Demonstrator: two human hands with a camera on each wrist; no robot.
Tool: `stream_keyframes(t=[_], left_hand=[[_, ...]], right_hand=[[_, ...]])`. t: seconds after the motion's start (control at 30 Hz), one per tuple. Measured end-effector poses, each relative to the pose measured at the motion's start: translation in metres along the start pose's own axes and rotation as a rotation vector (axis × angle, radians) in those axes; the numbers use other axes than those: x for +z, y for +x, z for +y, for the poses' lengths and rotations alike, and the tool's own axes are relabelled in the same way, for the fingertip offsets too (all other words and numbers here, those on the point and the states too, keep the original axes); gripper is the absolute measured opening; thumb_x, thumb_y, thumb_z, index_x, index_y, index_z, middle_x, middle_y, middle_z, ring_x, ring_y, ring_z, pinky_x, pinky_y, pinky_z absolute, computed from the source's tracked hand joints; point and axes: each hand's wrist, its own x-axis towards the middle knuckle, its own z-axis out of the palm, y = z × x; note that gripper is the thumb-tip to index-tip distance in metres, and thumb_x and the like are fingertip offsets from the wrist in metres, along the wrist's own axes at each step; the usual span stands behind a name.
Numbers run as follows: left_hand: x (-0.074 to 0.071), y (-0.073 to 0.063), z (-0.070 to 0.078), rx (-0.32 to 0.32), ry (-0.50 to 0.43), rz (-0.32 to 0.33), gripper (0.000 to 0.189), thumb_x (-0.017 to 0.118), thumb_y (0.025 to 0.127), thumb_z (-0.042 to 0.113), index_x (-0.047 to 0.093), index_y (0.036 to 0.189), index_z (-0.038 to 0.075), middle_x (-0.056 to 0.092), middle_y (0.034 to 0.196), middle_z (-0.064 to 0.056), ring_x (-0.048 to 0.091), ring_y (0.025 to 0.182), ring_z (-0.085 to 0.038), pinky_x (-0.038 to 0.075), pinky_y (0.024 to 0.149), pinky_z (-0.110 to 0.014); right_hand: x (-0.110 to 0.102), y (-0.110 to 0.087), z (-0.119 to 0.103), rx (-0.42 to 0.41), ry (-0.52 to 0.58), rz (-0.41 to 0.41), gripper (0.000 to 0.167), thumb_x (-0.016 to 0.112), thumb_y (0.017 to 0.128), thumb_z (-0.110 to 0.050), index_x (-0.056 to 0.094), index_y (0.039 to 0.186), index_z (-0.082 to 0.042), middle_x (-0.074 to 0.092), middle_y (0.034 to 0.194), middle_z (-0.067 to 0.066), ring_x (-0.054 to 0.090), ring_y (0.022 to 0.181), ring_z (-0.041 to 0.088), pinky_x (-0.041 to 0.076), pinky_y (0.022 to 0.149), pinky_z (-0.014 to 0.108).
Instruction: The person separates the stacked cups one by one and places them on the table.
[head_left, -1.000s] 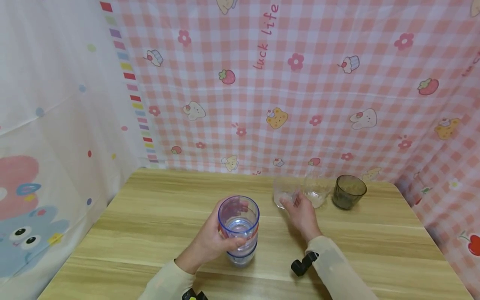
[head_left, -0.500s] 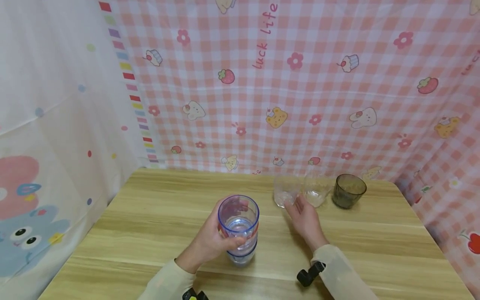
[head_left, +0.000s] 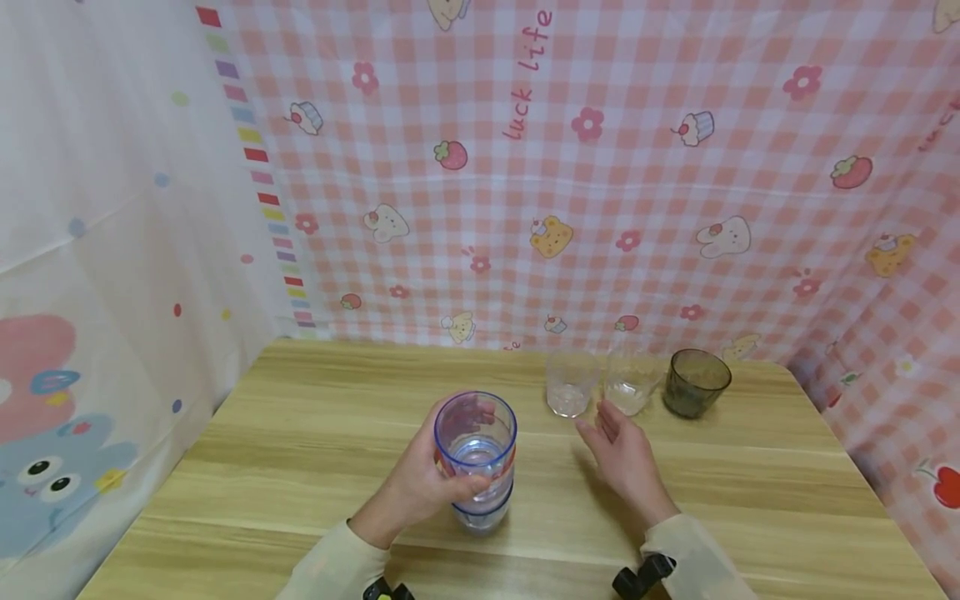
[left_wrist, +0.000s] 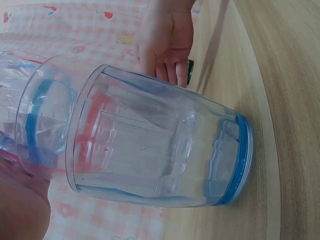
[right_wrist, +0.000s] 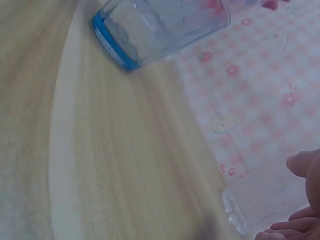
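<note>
My left hand grips the upper part of a stack of clear plastic cups with blue rims. In the left wrist view the cups sit one inside another, and the lowest has a blue band at its base, right at the tabletop. My right hand is over the table with fingers loosely extended and nothing in them. Just beyond its fingertips stands a clear faceted glass, upright. A second clear glass is to the right of that one, partly behind the fingers. Farther right stands a smoky dark cup.
The light wood table backs onto a pink checked cloth. A white patterned cloth hangs at the left, and checked cloth continues along the right side. Both wrists carry black camera mounts.
My right hand has let go of the faceted glass and drawn back toward the right and nearer to me. The left hand and its cup stack have stayed put.
</note>
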Motion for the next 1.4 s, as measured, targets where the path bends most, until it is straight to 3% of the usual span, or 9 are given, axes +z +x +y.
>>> stream_keyframes(t=[0.37, 0.87, 1.4], left_hand=[[0.0, 0.0, 0.001, -0.018, 0.006, 0.001, 0.09, 0.091, 0.087, 0.03, 0.04, 0.158, 0.006, 0.058, 0.152, -0.025, 0.063, 0.133, -0.011, 0.055, 0.113, -0.032], [-0.002, -0.002, -0.001, -0.016, 0.027, -0.002, 0.092, 0.093, 0.085, 0.027, 0.042, 0.157, 0.004, 0.059, 0.149, -0.028, 0.061, 0.134, -0.009, 0.052, 0.115, -0.029], [-0.003, -0.004, -0.006, 0.003, 0.032, -0.018, 0.094, 0.092, 0.085, 0.03, 0.04, 0.157, 0.001, 0.059, 0.148, -0.027, 0.061, 0.135, -0.009, 0.052, 0.115, -0.03]], right_hand=[[-0.002, -0.019, -0.01, -0.04, -0.015, -0.02, 0.07, 0.063, 0.111, -0.025, 0.032, 0.162, 0.013, 0.039, 0.167, 0.034, 0.041, 0.156, 0.044, 0.039, 0.127, 0.049], [-0.003, -0.038, -0.028, -0.108, 0.002, -0.024, 0.062, 0.067, 0.108, -0.017, 0.043, 0.159, 0.009, 0.048, 0.164, 0.027, 0.048, 0.153, 0.039, 0.044, 0.122, 0.041], [0.003, -0.059, -0.047, -0.257, 0.031, -0.072, 0.06, 0.074, 0.103, -0.014, 0.051, 0.156, 0.005, 0.053, 0.162, 0.022, 0.055, 0.146, 0.043, 0.048, 0.117, 0.039]])
